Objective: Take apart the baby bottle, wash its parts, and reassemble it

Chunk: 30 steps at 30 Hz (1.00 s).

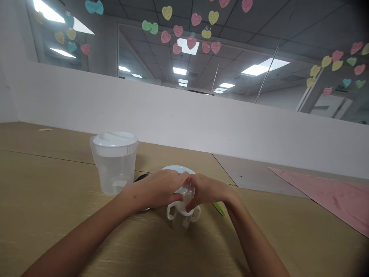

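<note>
A clear baby bottle (181, 222) with two white side handles stands upright on the brown table in front of me. Its top carries a clear domed cap (188, 191). My left hand (163, 187) curls around the cap from the left, its thumb and fingers bent against it. From the right, my right hand (208, 189) grips the same cap, with a fingertip low near the white collar. The fingertips of both hands meet above the dome and partly hide it.
A clear lidded pitcher (117, 169) stands to the left. Behind my hands are a white plate (178, 168) and a dark-rimmed round item (142, 176), both partly hidden. A green utensil (219, 209) lies right of the bottle. Pink cloth (331, 192) covers the far right.
</note>
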Each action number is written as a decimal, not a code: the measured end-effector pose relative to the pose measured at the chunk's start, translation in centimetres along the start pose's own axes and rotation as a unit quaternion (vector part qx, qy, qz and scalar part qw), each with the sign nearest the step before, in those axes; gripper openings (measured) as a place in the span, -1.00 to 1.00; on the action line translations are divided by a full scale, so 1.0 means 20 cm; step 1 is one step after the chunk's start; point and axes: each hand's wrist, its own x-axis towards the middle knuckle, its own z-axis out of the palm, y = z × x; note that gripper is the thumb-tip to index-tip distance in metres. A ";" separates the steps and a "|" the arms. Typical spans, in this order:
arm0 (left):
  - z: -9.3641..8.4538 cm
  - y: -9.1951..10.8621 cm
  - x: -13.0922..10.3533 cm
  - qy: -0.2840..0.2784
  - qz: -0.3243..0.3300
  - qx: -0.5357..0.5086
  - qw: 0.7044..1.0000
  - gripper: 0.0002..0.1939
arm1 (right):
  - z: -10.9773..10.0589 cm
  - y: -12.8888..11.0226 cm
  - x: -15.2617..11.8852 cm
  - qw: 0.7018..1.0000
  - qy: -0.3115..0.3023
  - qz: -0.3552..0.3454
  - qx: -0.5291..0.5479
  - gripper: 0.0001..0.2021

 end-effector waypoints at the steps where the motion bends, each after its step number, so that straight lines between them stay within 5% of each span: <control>1: 0.00 0.00 0.00 0.001 0.002 -0.002 1.000 -0.83 | 0.00 0.00 0.00 1.000 -0.001 0.001 0.001 -0.45; 14: 0.07 0.00 0.03 -0.015 0.004 0.020 1.000 -0.80 | 0.02 0.04 0.01 0.999 -0.041 0.002 -0.009 -0.53; 23: 0.07 -0.05 0.03 -0.022 0.004 -0.003 1.000 -0.72 | 0.02 0.04 0.01 0.998 -0.051 0.029 -0.001 -0.41; 30: 0.04 -0.08 0.04 -0.006 0.030 -0.014 0.999 -0.74 | -0.06 0.02 -0.06 1.000 0.004 -0.001 0.015 -0.45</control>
